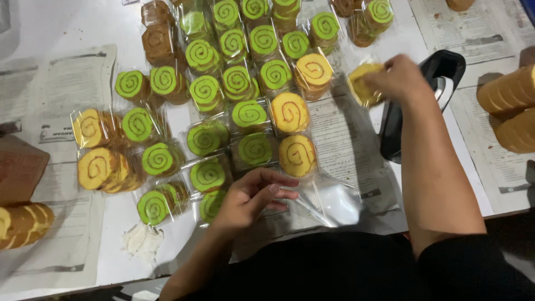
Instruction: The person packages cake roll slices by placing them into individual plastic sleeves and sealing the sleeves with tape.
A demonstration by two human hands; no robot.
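Observation:
My right hand (398, 77) is stretched out to the upper right and grips a clear bag of yellow swirl cake slices (362, 83), next to a black sealing machine (432, 83). My left hand (253, 195) rests near the front, fingers curled on an empty clear plastic bag (329, 200). Ahead of it lie several bagged cake slices in rows, green-swirled packs (207, 139) and yellow-swirled packs (296, 155), on newspaper.
Unbagged cake rolls lie at the right edge (510, 92) and at the left edge (22, 223). Brown-swirl packs (159, 39) sit at the back. A crumpled white scrap (142, 239) lies near the front. Newspaper sheets (67, 89) cover the white table.

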